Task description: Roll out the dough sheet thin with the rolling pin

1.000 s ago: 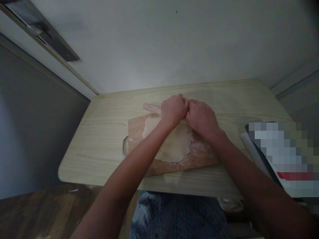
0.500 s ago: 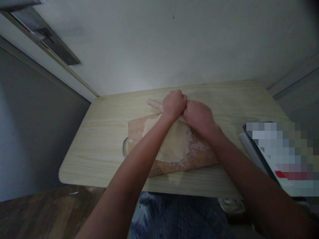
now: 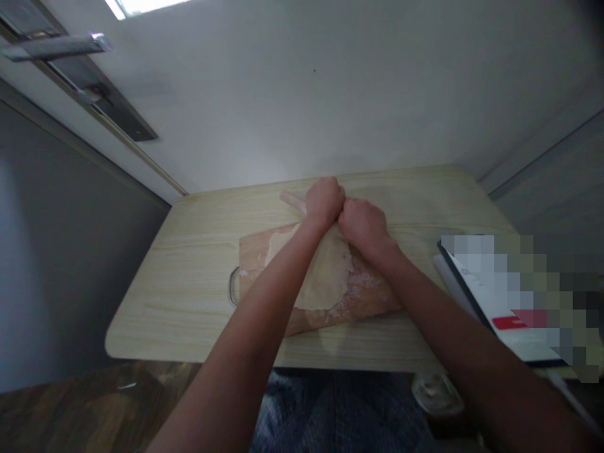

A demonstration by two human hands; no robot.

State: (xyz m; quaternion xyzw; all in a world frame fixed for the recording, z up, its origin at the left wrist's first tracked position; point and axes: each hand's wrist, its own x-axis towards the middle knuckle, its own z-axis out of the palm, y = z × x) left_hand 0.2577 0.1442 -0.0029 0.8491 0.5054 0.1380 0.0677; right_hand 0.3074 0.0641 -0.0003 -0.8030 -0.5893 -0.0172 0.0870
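A pale wooden rolling pin [image 3: 292, 201] lies slantwise across the far edge of the dough, its left end sticking out. My left hand [image 3: 325, 202] is wrapped round it. Right beside, touching it, my right hand [image 3: 364, 225] is closed over the same pin, whose right part is hidden beneath the fists. Under my forearms a thin flattened sheet of dough [image 3: 325, 277] with a ragged right edge covers much of a wooden cutting board [image 3: 311, 322]. White flour streaks the board to the right of the dough. The board has a metal handle [image 3: 231, 286] at its left.
The board rests on a light wood-grain table [image 3: 174, 270] against a white door with a metal handle [image 3: 56, 47]. At the table's right lies a dark-edged tablet-like device [image 3: 476, 277], partly blurred out. A pale round container [image 3: 436, 393] stands below the table edge.
The view has tilted up a little and shifted, showing more of the door handle. Both hands keep their grip on the rolling pin, with little change over the dough.
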